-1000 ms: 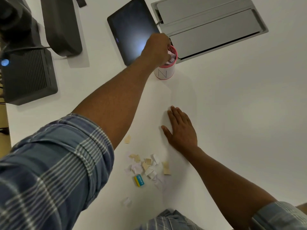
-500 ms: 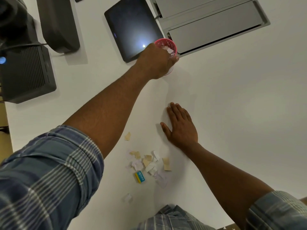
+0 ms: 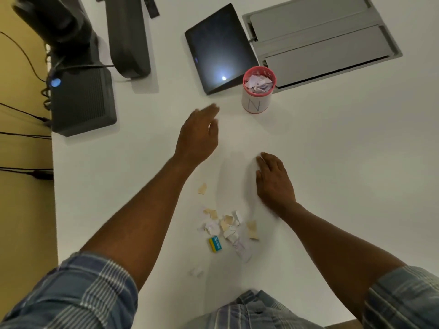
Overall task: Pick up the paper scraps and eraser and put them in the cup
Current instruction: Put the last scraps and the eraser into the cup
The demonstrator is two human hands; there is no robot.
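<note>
A white cup with a pink rim and a letter N stands upright on the white table, with several paper scraps in it. My left hand hovers empty, fingers loosely apart, to the left of and nearer than the cup. My right hand lies flat, palm down, on the table. A pile of beige and white paper scraps lies between my forearms. A yellow and blue eraser rests at the pile's near left edge. One beige scrap lies apart, farther up; a white scrap lies nearer me.
A dark tablet lies just left of and behind the cup. A grey recessed cable box sits in the table at the back right. Black devices with cables stand at the left edge. The white table stretches to the right.
My left hand has left the cup and drawn back toward me and to the left, empty. The cup now stands uncovered. My right hand has stayed flat on the table.
</note>
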